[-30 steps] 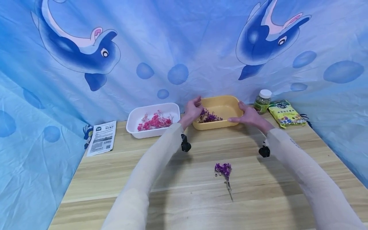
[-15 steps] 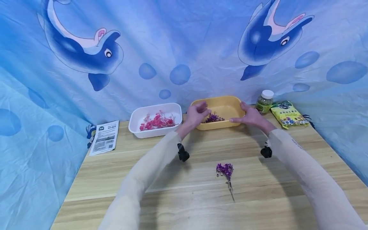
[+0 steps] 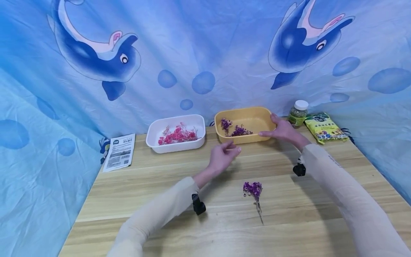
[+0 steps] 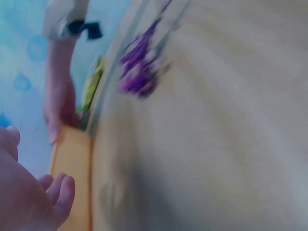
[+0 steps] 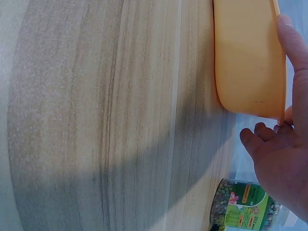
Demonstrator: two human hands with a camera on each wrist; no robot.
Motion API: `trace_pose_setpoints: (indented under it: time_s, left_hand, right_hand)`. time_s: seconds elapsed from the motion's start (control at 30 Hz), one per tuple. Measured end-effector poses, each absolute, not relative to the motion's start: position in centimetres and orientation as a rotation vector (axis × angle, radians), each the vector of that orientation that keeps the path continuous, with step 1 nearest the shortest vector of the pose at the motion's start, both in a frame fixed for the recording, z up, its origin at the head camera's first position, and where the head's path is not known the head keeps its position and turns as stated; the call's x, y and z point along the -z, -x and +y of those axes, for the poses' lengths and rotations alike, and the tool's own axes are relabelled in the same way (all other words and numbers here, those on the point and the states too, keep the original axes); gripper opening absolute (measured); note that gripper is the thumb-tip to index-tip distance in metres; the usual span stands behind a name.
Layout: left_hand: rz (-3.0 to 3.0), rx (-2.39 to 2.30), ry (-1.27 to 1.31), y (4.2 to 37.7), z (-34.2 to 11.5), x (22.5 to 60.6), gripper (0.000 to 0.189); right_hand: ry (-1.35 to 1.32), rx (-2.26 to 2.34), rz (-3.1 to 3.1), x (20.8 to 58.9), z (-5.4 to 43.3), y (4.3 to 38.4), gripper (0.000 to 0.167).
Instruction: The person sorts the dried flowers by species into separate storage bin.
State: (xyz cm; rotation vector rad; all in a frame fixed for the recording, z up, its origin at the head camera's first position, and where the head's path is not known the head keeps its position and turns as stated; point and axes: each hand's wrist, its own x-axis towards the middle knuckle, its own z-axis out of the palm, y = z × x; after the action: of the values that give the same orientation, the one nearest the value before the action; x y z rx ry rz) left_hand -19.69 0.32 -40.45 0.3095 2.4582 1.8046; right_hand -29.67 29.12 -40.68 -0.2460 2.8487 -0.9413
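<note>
A yellow plastic tray (image 3: pixel 257 138) stands at the back of the table, with small bunches of purple dried flowers (image 3: pixel 240 130) in its left part. My right hand (image 3: pixel 285 131) holds its right end; in the right wrist view the thumb lies on the rim and the fingers bend around the corner of the tray (image 5: pixel 250 62). In front of the tray my left hand (image 3: pixel 221 157) hangs above the table, fingers loosely bent, holding nothing. One more purple dried flower bunch (image 3: pixel 253 189) lies nearer on the wood, stem toward me; it is blurred in the left wrist view.
Left of the yellow tray is a white tray (image 3: pixel 154 144) with pink dried flowers (image 3: pixel 179 134). A white-lidded jar (image 3: pixel 298 116) and a yellow packet (image 3: pixel 324 127) stand at the back right. A printed sachet (image 3: pixel 120 151) lies at the left. A blue dolphin curtain (image 3: pixel 179 43) hangs behind.
My left hand has left the yellow tray and drawn back toward me and down, uncovering the purple flowers at its left end. The right hand has stayed at the tray's right end.
</note>
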Motion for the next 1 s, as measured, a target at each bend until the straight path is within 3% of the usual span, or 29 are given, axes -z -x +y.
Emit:
trace_pose_setpoints:
  time_s: [0.6,1.0]
  left_hand:
    - [2.543,-1.589,-0.392,10.7,1.0,43.6,0.069]
    - [2.725,-1.278,-0.449,8.2,2.0,43.7,0.073]
  right_hand:
    - [0.261,0.982,2.823,40.4,29.3,29.5,0.124]
    - [0.273,0.963,2.834,40.7,29.4,29.6,0.126]
